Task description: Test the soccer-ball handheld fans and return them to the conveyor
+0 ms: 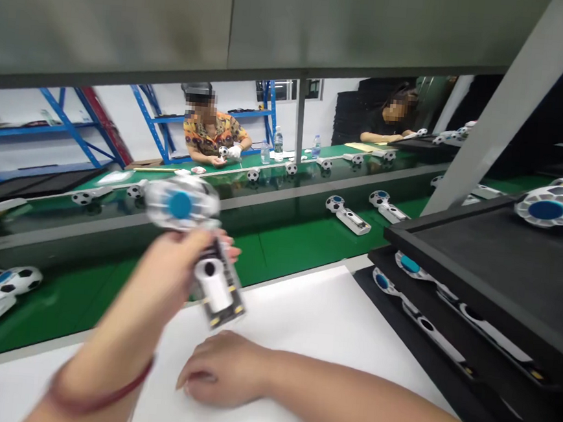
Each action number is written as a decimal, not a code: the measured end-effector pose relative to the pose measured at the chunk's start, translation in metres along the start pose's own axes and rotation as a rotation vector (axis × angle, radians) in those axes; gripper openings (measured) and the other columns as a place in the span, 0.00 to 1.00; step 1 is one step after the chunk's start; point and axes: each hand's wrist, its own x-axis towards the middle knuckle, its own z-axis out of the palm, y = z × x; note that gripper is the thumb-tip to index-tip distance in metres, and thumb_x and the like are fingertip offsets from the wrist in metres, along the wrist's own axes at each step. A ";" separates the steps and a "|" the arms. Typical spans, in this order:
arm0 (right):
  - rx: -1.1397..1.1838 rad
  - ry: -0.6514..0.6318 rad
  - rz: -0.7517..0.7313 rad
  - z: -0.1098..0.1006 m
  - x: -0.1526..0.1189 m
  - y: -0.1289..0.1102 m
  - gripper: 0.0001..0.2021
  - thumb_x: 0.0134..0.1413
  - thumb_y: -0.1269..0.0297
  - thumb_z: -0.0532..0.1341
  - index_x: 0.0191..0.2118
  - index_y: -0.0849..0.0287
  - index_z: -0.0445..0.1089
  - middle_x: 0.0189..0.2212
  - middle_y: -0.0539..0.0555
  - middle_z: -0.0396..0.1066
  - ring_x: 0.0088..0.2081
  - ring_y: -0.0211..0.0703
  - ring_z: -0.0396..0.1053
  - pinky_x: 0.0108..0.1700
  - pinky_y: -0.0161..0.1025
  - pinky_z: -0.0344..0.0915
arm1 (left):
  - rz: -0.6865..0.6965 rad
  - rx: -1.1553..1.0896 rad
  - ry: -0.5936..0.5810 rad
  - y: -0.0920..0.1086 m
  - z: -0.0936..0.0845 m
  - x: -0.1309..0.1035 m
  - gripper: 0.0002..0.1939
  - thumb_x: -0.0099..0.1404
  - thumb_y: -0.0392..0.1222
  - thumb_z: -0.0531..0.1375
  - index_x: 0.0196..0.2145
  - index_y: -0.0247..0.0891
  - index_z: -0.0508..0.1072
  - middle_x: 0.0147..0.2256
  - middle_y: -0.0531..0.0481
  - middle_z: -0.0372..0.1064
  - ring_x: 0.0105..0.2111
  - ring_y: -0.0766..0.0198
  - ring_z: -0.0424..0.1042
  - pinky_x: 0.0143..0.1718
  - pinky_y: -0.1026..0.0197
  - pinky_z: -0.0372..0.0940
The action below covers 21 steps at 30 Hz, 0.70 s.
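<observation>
My left hand (184,262) is closed round a handheld fan (182,204) and holds it up over the worktable's far edge. The fan has a white and black football-patterned head with a blue disc in its middle. Its handle points down towards me, with a white inner part and a dark frame showing; motion blurs it slightly. Below it, my right hand (230,371) rests on the white table surface (312,317). Its fingers are loosely curled in and I see nothing in them.
Beyond the table runs a green conveyor belt (279,243) carrying several similar fans (349,215). Stacked black trays (459,244) with more fans stand at right, beside a slanting grey post (499,104). An overhead panel (257,27) hangs low. Two people sit across the line.
</observation>
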 end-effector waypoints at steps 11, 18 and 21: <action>0.062 0.044 0.016 0.008 -0.007 0.003 0.13 0.51 0.65 0.52 0.41 0.55 0.69 0.37 0.49 0.71 0.41 0.38 0.66 0.51 0.32 0.54 | 0.002 0.835 0.274 -0.056 -0.028 0.083 0.28 0.51 0.39 0.61 0.50 0.32 0.60 0.55 0.29 0.48 0.58 0.39 0.41 0.54 0.43 0.39; 0.171 0.141 0.053 0.010 -0.005 0.005 0.13 0.50 0.67 0.52 0.40 0.54 0.70 0.36 0.49 0.71 0.39 0.37 0.66 0.47 0.32 0.58 | -0.376 0.855 0.272 -0.081 -0.104 0.068 0.17 0.35 0.43 0.68 0.17 0.34 0.64 0.20 0.38 0.64 0.34 0.32 0.65 0.32 0.48 0.58; 0.304 0.300 0.155 0.005 -0.004 0.011 0.11 0.51 0.67 0.52 0.38 0.55 0.69 0.36 0.50 0.69 0.36 0.37 0.65 0.40 0.33 0.61 | -0.391 0.660 0.196 -0.089 -0.096 0.057 0.17 0.40 0.48 0.66 0.16 0.36 0.61 0.14 0.48 0.59 0.26 0.46 0.67 0.26 0.56 0.58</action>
